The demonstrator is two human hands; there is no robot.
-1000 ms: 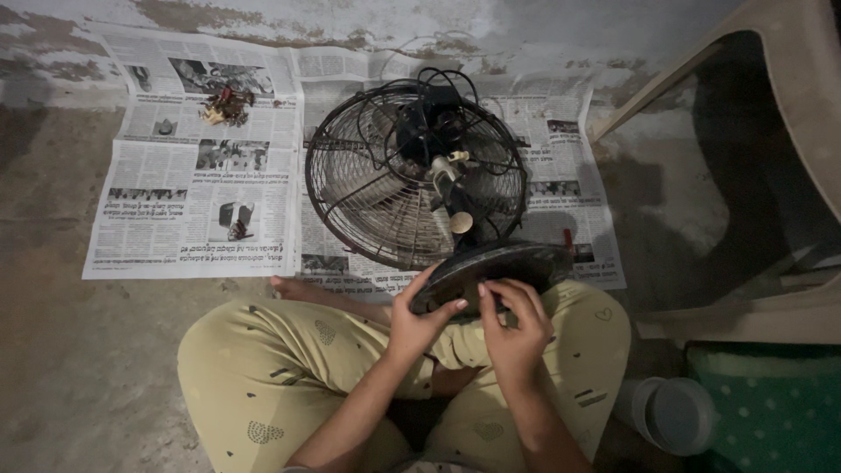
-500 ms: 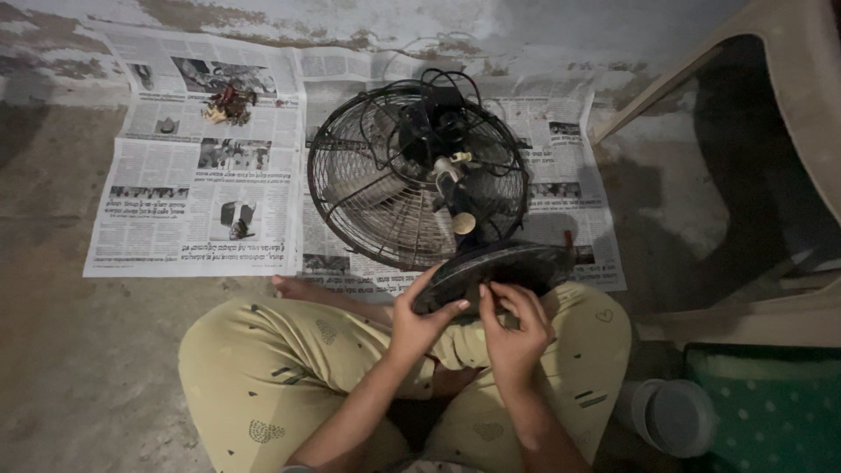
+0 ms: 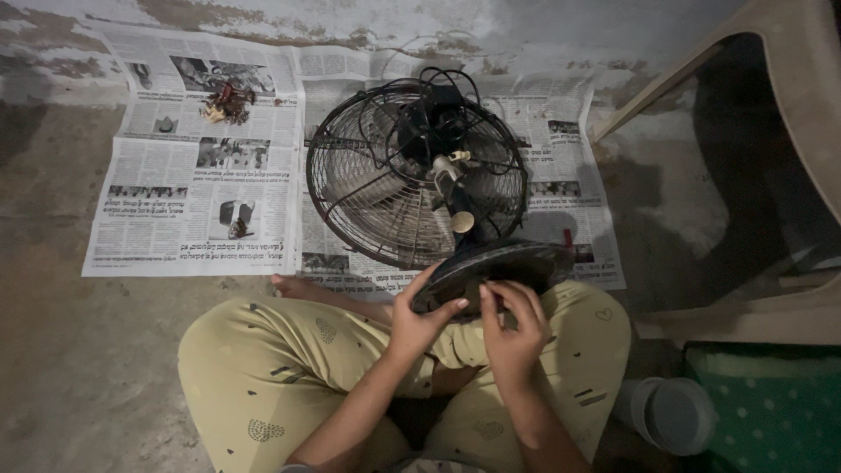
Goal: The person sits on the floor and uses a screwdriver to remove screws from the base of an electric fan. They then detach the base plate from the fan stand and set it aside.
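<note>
Hands: left hand (image 3: 419,322) & right hand (image 3: 512,326) grip fan base (image 3: 491,267).

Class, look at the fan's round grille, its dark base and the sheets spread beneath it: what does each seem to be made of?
Grille: thin metal wire, dull grey, judging by the fine spokes and rings.
Base: probably moulded plastic, dark with a slight sheen, held by the left hand and right hand.
Sheets: printed newspaper, matte, creased.
</note>
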